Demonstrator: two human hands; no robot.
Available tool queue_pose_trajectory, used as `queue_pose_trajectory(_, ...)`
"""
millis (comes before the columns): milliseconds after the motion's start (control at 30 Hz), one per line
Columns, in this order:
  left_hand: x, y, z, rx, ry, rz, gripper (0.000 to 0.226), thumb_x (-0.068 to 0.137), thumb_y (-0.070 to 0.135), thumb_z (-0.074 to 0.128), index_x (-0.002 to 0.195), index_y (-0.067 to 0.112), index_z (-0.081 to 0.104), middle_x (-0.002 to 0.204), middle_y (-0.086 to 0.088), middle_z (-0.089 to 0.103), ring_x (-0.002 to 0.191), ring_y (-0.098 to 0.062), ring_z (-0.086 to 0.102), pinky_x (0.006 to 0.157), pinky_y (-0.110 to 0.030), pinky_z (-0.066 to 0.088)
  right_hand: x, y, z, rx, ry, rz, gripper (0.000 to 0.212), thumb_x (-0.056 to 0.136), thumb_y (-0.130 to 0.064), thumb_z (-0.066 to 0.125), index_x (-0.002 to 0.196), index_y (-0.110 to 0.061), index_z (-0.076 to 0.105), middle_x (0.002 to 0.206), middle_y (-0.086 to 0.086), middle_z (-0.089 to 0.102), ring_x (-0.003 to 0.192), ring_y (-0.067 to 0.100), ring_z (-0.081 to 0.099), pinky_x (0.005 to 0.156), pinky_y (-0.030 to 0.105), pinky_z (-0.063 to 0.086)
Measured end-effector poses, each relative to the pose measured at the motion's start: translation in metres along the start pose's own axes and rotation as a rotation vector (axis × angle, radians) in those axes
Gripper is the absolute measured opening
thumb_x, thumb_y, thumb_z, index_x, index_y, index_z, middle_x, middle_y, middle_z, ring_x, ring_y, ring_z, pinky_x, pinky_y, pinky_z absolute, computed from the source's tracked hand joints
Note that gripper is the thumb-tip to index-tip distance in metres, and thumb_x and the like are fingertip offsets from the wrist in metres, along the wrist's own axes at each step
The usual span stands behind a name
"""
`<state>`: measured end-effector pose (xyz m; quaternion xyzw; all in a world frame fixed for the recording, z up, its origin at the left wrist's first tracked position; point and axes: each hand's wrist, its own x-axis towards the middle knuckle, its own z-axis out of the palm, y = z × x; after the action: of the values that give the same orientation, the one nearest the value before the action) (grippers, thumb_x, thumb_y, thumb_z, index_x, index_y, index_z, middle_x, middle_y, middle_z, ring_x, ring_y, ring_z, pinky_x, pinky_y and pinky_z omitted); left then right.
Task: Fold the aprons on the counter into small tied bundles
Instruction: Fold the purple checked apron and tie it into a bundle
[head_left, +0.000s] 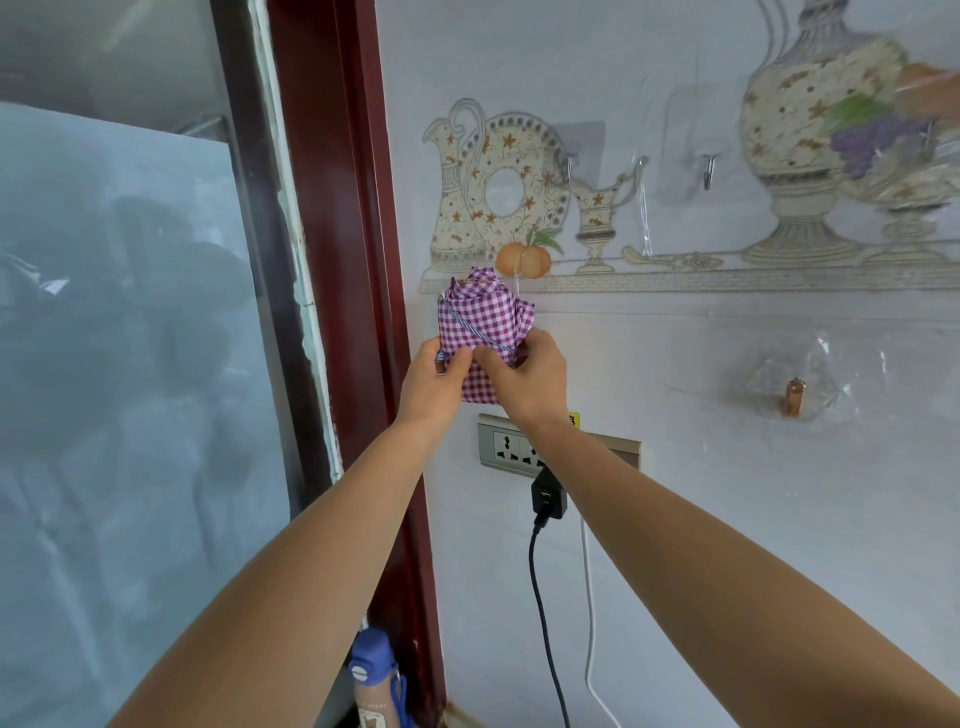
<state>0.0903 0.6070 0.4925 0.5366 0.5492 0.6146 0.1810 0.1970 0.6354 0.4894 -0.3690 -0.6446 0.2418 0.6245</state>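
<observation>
One purple checked apron bundle, held up against the tiled wall above a socket plate. Left hand pinches its lower left edge; right hand grips the lower right, fingers curled round the cloth. Black charger plugged in; blue-capped bottle below.

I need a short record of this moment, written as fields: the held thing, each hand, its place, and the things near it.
held thing: checked apron bundle, purple and white, folded small
left hand: pinches the bundle's lower left part
right hand: grips the bundle's lower right part
place: raised before the tiled wall, above the wall socket
plugged in: black charger, black cable hanging down
also seen: metal hook higher up; bottle with blue lid, bottom edge
</observation>
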Motion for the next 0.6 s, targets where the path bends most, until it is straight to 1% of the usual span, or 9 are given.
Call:
queue_pose_trajectory(100, -0.002, -0.005, 0.001, 0.002, -0.038, -0.034, 0.039, 0.099, 0.037, 0.049, 0.134, 0.019, 0.047, 0.121, -0.003, 0.061, 0.107, -0.019, 0.061, 0.097, -0.041, 0.050, -0.003, 0.002, -0.003, 0.009, -0.044, 0.010, 0.032, 0.084, -0.030, 0.071, 0.106, -0.009, 0.059, 0.103, 0.008, 0.060, 0.093, 0.021, 0.060, 0.083, 0.041, 0.054)
queue_pose_trajectory(200, -0.009, -0.008, 0.001, 0.013, -0.064, -0.083, 0.040, 0.100, 0.038, 0.047, 0.137, 0.023, 0.042, 0.119, 0.000, 0.059, 0.109, -0.019, 0.060, 0.099, -0.039, 0.048, -0.013, 0.008, -0.003, 0.024, -0.075, 0.014, 0.032, 0.088, -0.025, 0.067, 0.112, -0.007, 0.056, 0.108, 0.010, 0.056, 0.093, 0.016, 0.055, 0.076, 0.025, 0.048)
queue_pose_trajectory(267, -0.014, -0.007, 0.000, -0.008, -0.066, -0.100, 0.042, 0.100, 0.038, 0.047, 0.139, 0.026, 0.040, 0.110, 0.004, 0.058, 0.105, -0.018, 0.060, 0.097, -0.036, 0.048, -0.018, 0.010, -0.004, 0.029, -0.087, 0.028, 0.029, 0.091, -0.021, 0.064, 0.114, -0.007, 0.055, 0.109, 0.012, 0.054, 0.089, 0.013, 0.051, 0.073, 0.021, 0.043)
queue_pose_trajectory(300, -0.016, -0.006, -0.001, -0.011, -0.066, -0.109, 0.043, 0.100, 0.038, 0.047, 0.141, 0.026, 0.039, 0.106, 0.005, 0.057, 0.104, -0.018, 0.060, 0.096, -0.035, 0.047, -0.020, 0.009, -0.005, 0.031, -0.097, 0.038, 0.029, 0.091, -0.020, 0.062, 0.115, -0.007, 0.054, 0.111, 0.012, 0.054, 0.090, 0.013, 0.051, 0.076, 0.023, 0.044)
queue_pose_trajectory(367, -0.018, -0.003, -0.002, -0.006, -0.060, -0.127, 0.047, 0.100, 0.039, 0.048, 0.143, 0.026, 0.036, 0.107, 0.005, 0.055, 0.105, -0.020, 0.059, 0.096, -0.035, 0.048, -0.025, 0.005, -0.008, 0.029, -0.111, 0.053, 0.035, 0.091, -0.014, 0.061, 0.123, -0.007, 0.051, 0.118, 0.008, 0.049, 0.098, 0.013, 0.049, 0.087, 0.027, 0.046)
queue_pose_trajectory(433, -0.022, 0.001, -0.003, 0.007, -0.051, -0.148, 0.048, 0.100, 0.037, 0.049, 0.144, 0.026, 0.034, 0.111, 0.002, 0.055, 0.107, -0.023, 0.060, 0.096, -0.036, 0.049, -0.035, 0.000, -0.012, 0.040, -0.052, 0.061, 0.043, 0.089, -0.009, 0.060, 0.129, -0.007, 0.045, 0.123, 0.005, 0.042, 0.105, 0.013, 0.047, 0.092, 0.024, 0.042)
queue_pose_trajectory(467, -0.025, 0.003, -0.003, 0.014, -0.050, -0.155, 0.049, 0.100, 0.036, 0.049, 0.145, 0.027, 0.034, 0.113, 0.001, 0.055, 0.106, -0.023, 0.061, 0.093, -0.036, 0.049, -0.040, -0.002, -0.014, 0.055, 0.006, 0.056, 0.041, 0.088, -0.007, 0.060, 0.126, -0.008, 0.045, 0.122, 0.004, 0.043, 0.105, 0.014, 0.048, 0.091, 0.024, 0.043)
queue_pose_trajectory(533, -0.032, 0.005, -0.002, 0.027, -0.058, -0.170, 0.049, 0.100, 0.036, 0.050, 0.145, 0.027, 0.033, 0.118, 0.000, 0.055, 0.103, -0.022, 0.062, 0.089, -0.035, 0.051, -0.054, -0.008, -0.018, 0.123, 0.077, 0.040, 0.027, 0.088, -0.005, 0.057, 0.112, -0.013, 0.048, 0.108, 0.000, 0.051, 0.093, 0.010, 0.053, 0.081, 0.026, 0.048)
queue_pose_trajectory(600, -0.042, 0.004, -0.005, 0.045, -0.056, -0.189, 0.045, 0.100, 0.034, 0.050, 0.142, 0.025, 0.039, 0.120, -0.001, 0.057, 0.100, -0.021, 0.063, 0.087, -0.034, 0.052, -0.068, -0.014, -0.017, 0.185, 0.011, 0.028, 0.014, 0.090, -0.005, 0.055, 0.099, -0.016, 0.052, 0.088, -0.005, 0.056, 0.076, 0.006, 0.055, 0.072, 0.029, 0.051)
